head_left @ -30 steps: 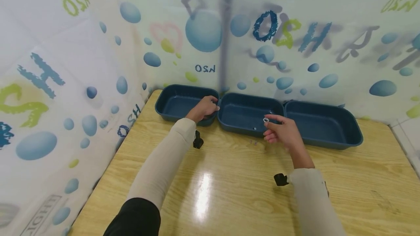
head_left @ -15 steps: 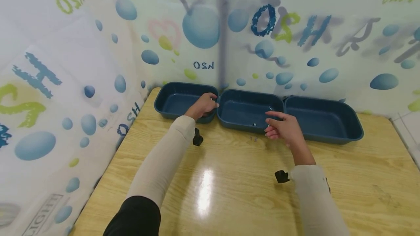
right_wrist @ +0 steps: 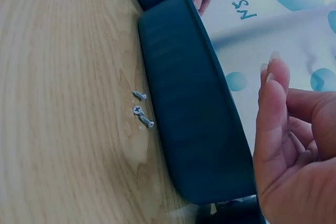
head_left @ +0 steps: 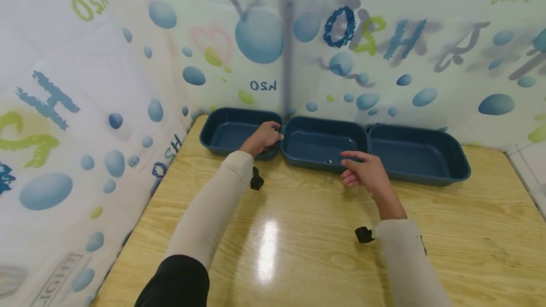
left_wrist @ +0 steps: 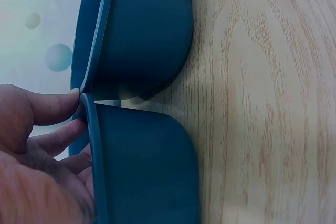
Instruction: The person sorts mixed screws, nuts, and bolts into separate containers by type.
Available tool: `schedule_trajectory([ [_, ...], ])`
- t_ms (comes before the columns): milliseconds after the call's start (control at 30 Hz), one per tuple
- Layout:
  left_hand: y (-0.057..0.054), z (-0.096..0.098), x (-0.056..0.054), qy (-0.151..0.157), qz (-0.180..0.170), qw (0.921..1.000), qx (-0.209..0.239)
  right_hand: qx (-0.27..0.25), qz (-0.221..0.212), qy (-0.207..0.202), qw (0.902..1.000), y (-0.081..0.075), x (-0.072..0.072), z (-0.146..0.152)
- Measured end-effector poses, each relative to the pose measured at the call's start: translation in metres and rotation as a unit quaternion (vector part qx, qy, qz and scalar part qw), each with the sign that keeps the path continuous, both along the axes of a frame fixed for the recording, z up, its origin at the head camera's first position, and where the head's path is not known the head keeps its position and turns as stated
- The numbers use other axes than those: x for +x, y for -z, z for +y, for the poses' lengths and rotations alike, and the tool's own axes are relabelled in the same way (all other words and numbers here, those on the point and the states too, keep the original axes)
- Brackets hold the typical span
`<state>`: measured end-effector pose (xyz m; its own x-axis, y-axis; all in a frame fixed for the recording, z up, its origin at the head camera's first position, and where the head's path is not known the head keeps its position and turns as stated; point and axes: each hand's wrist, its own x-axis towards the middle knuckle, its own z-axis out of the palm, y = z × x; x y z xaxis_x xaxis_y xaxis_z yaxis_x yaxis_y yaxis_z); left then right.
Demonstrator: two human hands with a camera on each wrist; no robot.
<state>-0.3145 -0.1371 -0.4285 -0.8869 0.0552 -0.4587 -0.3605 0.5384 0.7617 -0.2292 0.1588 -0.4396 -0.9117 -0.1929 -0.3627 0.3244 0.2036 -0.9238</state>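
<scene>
My left hand (head_left: 265, 136) reaches over the inner end of the left blue bin (head_left: 226, 131). Its thumb and fingers pinch that bin's rim (left_wrist: 93, 129) where it meets the middle bin (head_left: 315, 134). My right hand (head_left: 367, 172) hovers at the middle bin's front right corner, with thumb and forefinger extended and nothing visible between them. A small silvery piece (head_left: 330, 161) lies in the middle bin near its front wall. On the table just before that bin lie several small cross-head screws (right_wrist: 147, 121), close together.
A third blue bin (head_left: 418, 155) stands at the right end of the row. The bins line the back of the wooden table (head_left: 307, 250), against a printed wall sheet (head_left: 213, 27). A black wrist camera (head_left: 257, 179) hangs below the left wrist, another (head_left: 364, 235) below the right.
A small white ring-like piece between my right thumb and forefinger a second ago no longer shows there. My left hand has kept its place at the rim. The head view has shifted slightly.
</scene>
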Motion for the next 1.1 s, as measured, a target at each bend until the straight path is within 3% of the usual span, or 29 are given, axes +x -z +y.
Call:
schedule_trajectory([
  [667, 0.002, -0.001, 0.002, -0.001, 0.010, 0.9999, 0.005, 0.025, -0.003, -0.032, 0.9992, 0.024, 0.015, -0.019],
  [1100, 0.003, -0.002, 0.002, 0.000, 0.012, 0.9999, 0.009, 0.043, -0.012, -0.002, 0.9990, 0.051, 0.018, -0.029],
])
